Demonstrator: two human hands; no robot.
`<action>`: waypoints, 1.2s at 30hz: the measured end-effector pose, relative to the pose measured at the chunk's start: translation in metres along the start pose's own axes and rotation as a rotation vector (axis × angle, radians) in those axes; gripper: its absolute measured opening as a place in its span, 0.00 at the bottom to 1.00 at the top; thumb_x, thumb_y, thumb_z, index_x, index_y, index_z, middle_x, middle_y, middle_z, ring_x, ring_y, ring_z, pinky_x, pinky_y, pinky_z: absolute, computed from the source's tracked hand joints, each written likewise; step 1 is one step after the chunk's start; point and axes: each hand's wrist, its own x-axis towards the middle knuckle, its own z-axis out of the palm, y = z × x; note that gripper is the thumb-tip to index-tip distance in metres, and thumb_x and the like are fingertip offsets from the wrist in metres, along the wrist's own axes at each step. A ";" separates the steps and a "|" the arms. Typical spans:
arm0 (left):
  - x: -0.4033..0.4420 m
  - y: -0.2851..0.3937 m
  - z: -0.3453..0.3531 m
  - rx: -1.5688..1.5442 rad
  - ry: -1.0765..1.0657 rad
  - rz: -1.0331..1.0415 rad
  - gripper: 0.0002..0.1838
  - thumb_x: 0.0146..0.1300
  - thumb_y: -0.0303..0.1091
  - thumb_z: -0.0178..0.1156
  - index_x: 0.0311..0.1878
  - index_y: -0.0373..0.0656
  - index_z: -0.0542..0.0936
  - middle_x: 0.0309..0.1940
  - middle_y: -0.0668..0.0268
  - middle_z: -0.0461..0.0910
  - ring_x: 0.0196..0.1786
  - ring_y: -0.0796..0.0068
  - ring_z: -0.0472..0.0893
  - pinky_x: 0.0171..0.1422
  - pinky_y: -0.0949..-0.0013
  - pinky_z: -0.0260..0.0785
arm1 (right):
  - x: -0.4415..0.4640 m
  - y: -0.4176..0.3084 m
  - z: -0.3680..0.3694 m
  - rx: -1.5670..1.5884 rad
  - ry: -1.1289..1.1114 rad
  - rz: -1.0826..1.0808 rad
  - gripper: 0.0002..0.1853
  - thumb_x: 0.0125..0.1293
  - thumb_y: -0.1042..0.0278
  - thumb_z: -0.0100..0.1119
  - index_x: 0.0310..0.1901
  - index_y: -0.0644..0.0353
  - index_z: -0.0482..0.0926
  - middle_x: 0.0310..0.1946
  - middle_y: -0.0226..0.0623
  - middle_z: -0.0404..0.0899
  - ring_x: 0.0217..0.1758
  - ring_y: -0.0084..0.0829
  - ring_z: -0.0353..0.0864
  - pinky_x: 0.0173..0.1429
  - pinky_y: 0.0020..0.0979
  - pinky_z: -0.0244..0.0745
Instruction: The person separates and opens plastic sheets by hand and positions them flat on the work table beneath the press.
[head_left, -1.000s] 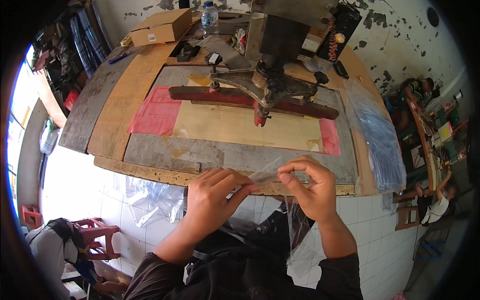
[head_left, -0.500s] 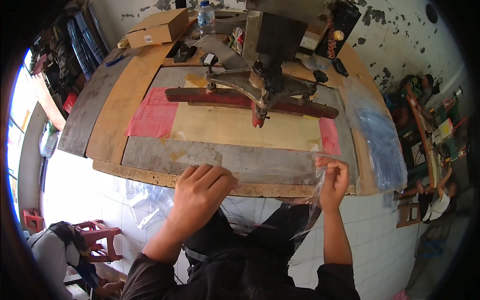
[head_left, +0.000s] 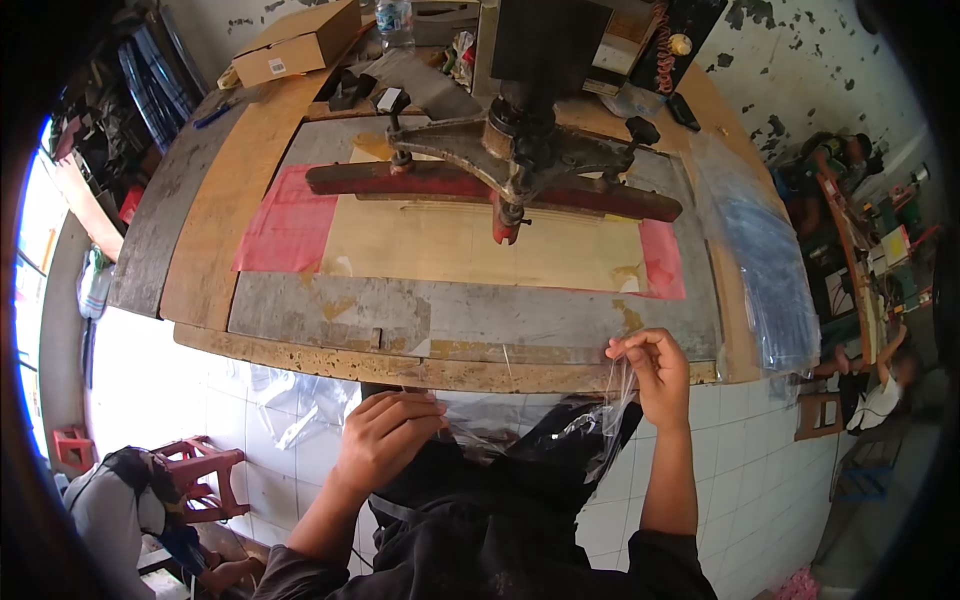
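A clear plastic sheet (head_left: pixel 520 412) hangs between my hands, in front of the wooden table edge and above my lap. My left hand (head_left: pixel 388 430) pinches its left side, just below the edge. On the other side my right hand (head_left: pixel 655 372) grips a gathered corner between thumb and fingers, over the front of the grey metal plate (head_left: pixel 400 320). Behind the hands stands a press with a long red-edged bar (head_left: pixel 430 180). Under that bar lies a cream-coloured sheet (head_left: pixel 450 250) with pink strips at both ends (head_left: pixel 285 220).
Stacked clear plastic sheets (head_left: pixel 765 270) lie on the table's right side. A cardboard box (head_left: pixel 295 45) and a water bottle (head_left: pixel 394 22) stand at the back. More plastic (head_left: pixel 295 405) hangs at the front left. Another person sits by a red stool (head_left: pixel 205 475); others are at far right.
Both hands have come down and toward me, the left one off the plate to below the table edge. The plastic sheet has moved with them and now hangs lower.
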 end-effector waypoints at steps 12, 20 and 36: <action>0.038 -0.003 -0.017 -0.200 0.342 -0.253 0.13 0.58 0.20 0.76 0.45 0.40 0.85 0.38 0.63 0.91 0.46 0.64 0.91 0.51 0.63 0.80 | 0.012 -0.017 0.019 0.110 0.149 -0.291 0.07 0.83 0.67 0.56 0.52 0.61 0.74 0.47 0.43 0.87 0.58 0.35 0.86 0.69 0.40 0.76; 0.079 -0.046 -0.019 -0.638 0.242 -0.503 0.24 0.68 0.25 0.72 0.65 0.36 0.77 0.49 0.57 0.90 0.54 0.68 0.89 0.64 0.66 0.77 | 0.026 -0.003 0.024 -0.039 0.400 -0.058 0.09 0.85 0.63 0.54 0.53 0.60 0.76 0.46 0.34 0.84 0.55 0.26 0.83 0.66 0.32 0.72; 0.065 -0.054 -0.010 -0.750 0.112 -0.504 0.15 0.76 0.28 0.64 0.62 0.31 0.81 0.50 0.55 0.90 0.54 0.70 0.89 0.63 0.66 0.78 | 0.032 0.007 0.033 0.081 0.420 -0.033 0.09 0.84 0.63 0.56 0.52 0.60 0.77 0.41 0.33 0.84 0.48 0.25 0.82 0.63 0.32 0.73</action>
